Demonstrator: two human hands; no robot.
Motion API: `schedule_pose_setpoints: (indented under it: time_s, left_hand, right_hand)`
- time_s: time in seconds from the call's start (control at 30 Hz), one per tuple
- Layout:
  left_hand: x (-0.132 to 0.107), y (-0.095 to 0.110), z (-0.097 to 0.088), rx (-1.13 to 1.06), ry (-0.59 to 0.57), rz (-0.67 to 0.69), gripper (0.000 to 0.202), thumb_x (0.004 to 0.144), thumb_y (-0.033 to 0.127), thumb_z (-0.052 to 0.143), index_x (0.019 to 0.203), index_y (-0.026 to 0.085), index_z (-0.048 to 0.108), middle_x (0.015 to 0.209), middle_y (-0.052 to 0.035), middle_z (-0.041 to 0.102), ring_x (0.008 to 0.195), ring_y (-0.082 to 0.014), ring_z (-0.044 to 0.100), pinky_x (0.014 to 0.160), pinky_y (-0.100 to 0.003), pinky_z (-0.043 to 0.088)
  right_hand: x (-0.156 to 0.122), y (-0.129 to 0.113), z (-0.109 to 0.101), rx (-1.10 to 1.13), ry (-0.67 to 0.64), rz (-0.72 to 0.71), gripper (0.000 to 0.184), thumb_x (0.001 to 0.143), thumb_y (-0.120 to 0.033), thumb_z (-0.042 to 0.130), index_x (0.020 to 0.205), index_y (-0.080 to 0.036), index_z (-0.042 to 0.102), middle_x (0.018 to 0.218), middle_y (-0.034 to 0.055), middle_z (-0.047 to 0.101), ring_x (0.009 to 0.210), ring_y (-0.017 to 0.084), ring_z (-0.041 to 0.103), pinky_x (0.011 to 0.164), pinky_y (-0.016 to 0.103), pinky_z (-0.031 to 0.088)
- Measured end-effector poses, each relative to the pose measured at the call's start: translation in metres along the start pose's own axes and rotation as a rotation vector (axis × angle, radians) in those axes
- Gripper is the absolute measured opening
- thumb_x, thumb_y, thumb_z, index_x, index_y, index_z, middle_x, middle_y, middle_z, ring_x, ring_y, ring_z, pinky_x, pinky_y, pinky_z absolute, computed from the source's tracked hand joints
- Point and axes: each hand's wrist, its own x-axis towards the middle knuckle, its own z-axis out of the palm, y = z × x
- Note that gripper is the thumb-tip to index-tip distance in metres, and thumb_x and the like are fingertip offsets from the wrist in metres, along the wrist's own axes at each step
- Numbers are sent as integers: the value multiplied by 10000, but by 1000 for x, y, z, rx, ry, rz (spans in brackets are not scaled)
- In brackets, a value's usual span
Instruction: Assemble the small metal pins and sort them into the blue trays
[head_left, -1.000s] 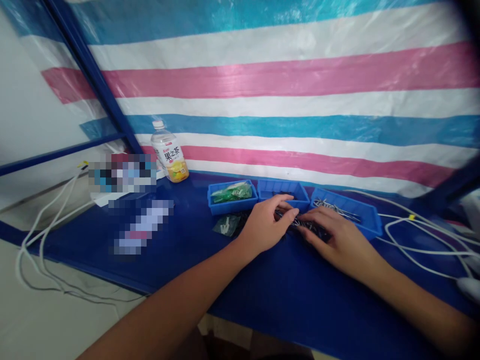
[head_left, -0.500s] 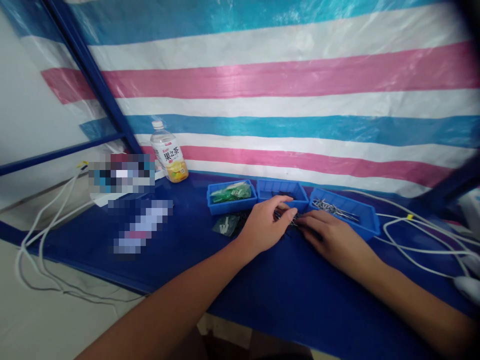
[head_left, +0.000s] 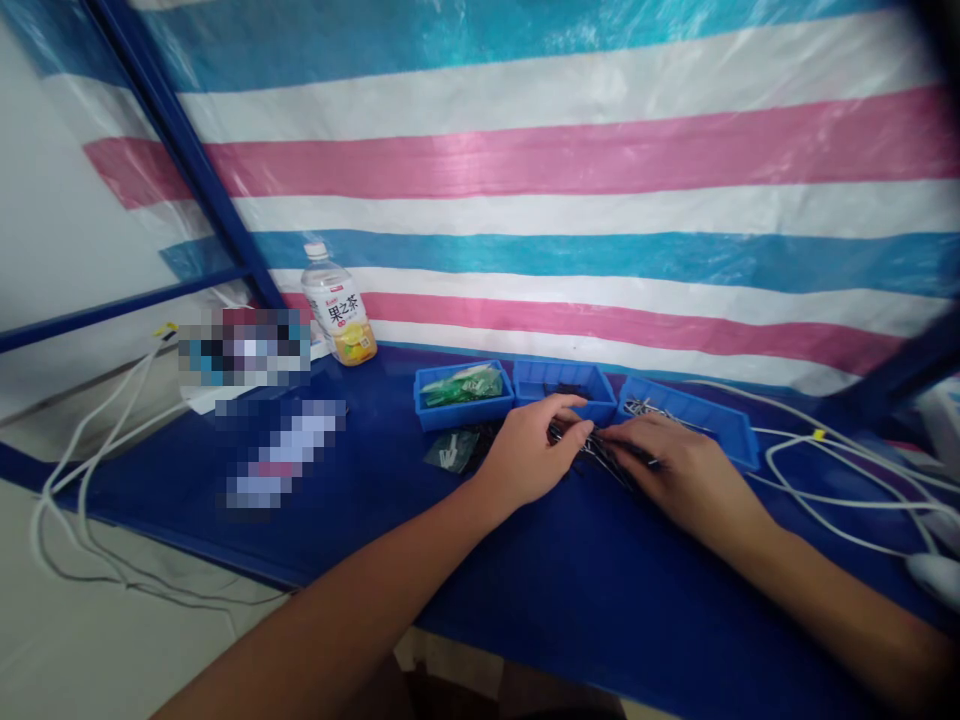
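My left hand [head_left: 529,452] and my right hand [head_left: 675,470] meet over a small heap of thin dark metal pins [head_left: 600,447] on the blue table [head_left: 390,500]. The left thumb and forefinger pinch at the heap's left end. The right hand lies over its right side with fingers curled down onto the pins. Just behind stand three blue trays: the left one [head_left: 461,388] holds green packets, the middle one [head_left: 564,382] looks nearly bare, the right one [head_left: 694,418] holds silver pins.
A small clear bag [head_left: 454,450] lies left of my left hand. A drink bottle [head_left: 337,305] stands at the back left. White cables [head_left: 840,470] loop at the right and hang off the left edge [head_left: 82,470]. A striped tarpaulin [head_left: 570,190] backs the table.
My right hand has shifted slightly right and back toward me over the pins. The left hand has barely moved.
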Motion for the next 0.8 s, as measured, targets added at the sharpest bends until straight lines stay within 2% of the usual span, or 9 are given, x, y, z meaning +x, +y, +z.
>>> schedule_pose_setpoints:
  time_s: [0.1, 0.2, 0.27, 0.4, 0.57, 0.67, 0.8]
  left_hand:
    - [-1, 1, 0, 24, 29, 35, 328, 998, 294, 677, 1307, 204, 741, 1215, -88, 809, 1036, -227, 768, 865, -343, 622]
    - [-2, 1, 0, -5, -9, 11, 341, 1025, 312, 633, 1330, 218, 752, 1108, -71, 834, 925, -217, 781, 866, -363, 633]
    - [-3, 0, 0, -57, -57, -8, 370, 1037, 304, 604, 1372, 227, 740, 1082, -64, 844, 896, -215, 793, 877, -375, 643]
    - [-3, -5, 3, -189, -116, -25, 355, 1035, 279, 586, 1328, 198, 771, 1165, -92, 838, 992, -233, 812, 939, -390, 654]
    - [1, -10, 6, -338, -173, -94, 380, 1028, 252, 584, 1360, 200, 762, 1058, -97, 843, 894, -215, 807, 853, -358, 653]
    - [3, -9, 7, -412, -185, -125, 366, 1023, 242, 575, 1318, 190, 785, 1157, -103, 830, 868, -192, 781, 868, -356, 642]
    - [4, -7, 8, -510, -170, -191, 349, 999, 202, 590, 1275, 166, 801, 1222, -113, 819, 926, -200, 787, 967, -394, 635]
  right_hand:
    - [1, -7, -5, 34, 121, 37, 109, 1042, -276, 681, 1106, -255, 768, 1051, 44, 822, 922, 243, 789, 821, 364, 612]
    - [1, -14, -8, 76, 189, -2, 93, 1037, -258, 697, 1097, -270, 768, 1067, 36, 830, 972, 241, 791, 866, 374, 614]
    - [2, -17, -10, 101, 193, -44, 111, 1039, -236, 691, 1107, -279, 768, 1085, 36, 831, 1013, 244, 785, 903, 397, 618]
    - [1, -18, -12, 97, 169, -108, 161, 1039, -208, 681, 1137, -297, 774, 1093, 34, 836, 1052, 258, 779, 922, 440, 631]
    - [0, -15, -13, 59, 141, -208, 276, 1025, -128, 680, 1219, -311, 752, 1129, 17, 843, 1096, 262, 767, 967, 464, 622]
    - [1, -15, -12, 67, 134, -246, 300, 1016, -104, 681, 1230, -306, 741, 1149, 17, 840, 1095, 259, 762, 973, 467, 621]
    - [4, -18, -11, 61, 141, -250, 287, 1020, -123, 680, 1235, -302, 742, 1152, 28, 835, 1098, 264, 766, 994, 480, 617]
